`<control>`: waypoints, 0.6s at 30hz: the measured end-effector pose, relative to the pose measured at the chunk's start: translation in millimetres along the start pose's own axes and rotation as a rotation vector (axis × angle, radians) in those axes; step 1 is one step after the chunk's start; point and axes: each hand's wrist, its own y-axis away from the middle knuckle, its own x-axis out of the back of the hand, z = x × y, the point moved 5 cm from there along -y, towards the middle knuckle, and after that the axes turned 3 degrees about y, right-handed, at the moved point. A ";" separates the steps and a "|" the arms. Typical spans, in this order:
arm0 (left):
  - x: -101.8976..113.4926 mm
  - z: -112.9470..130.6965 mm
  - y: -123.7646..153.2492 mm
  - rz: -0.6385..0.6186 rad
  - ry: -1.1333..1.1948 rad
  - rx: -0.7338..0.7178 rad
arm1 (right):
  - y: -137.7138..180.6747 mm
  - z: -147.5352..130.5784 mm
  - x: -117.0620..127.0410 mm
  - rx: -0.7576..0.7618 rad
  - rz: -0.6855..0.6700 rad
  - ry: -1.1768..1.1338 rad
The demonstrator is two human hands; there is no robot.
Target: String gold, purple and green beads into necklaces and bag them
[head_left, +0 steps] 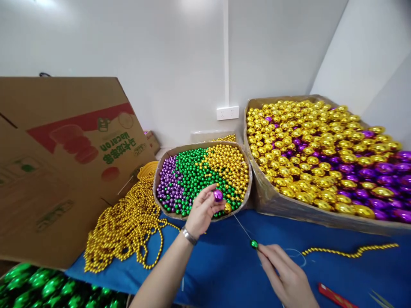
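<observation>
My left hand (204, 211), with a metal band at the wrist, is held over the front rim of a box of small beads (201, 179). Its fingers grip a shiny purple bead (218, 195), and a gold bead (227, 208) shows at the fingertips. Lower right, my right hand (285, 273) pinches a thin needle-like wire (242, 227) beside a green bead (254, 244) threaded on it. The wire slants up toward my left hand. Pale thread (296, 252) loops behind my right hand. The small beads lie in purple, green and gold areas.
Right of centre stands a large box (272, 199) of gold and purple oval beads. A gold bead pile (125, 222) lies left, by a cardboard carton (64, 171). On the blue cloth (224, 261) are a gold bead strand (349, 251) and a red object (335, 295). Green beads (48, 286) fill the lower left.
</observation>
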 end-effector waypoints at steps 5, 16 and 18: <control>-4.5 -13.2 29.9 0.039 0.204 0.116 | -2.6 -9.9 -1.6 0.036 -0.021 0.026; -4.0 -22.6 45.2 0.100 0.278 0.133 | 9.4 -15.3 -0.6 0.046 -0.103 0.062; -4.9 -24.6 45.5 0.120 0.297 0.130 | 11.6 -15.6 -1.7 0.040 -0.117 0.061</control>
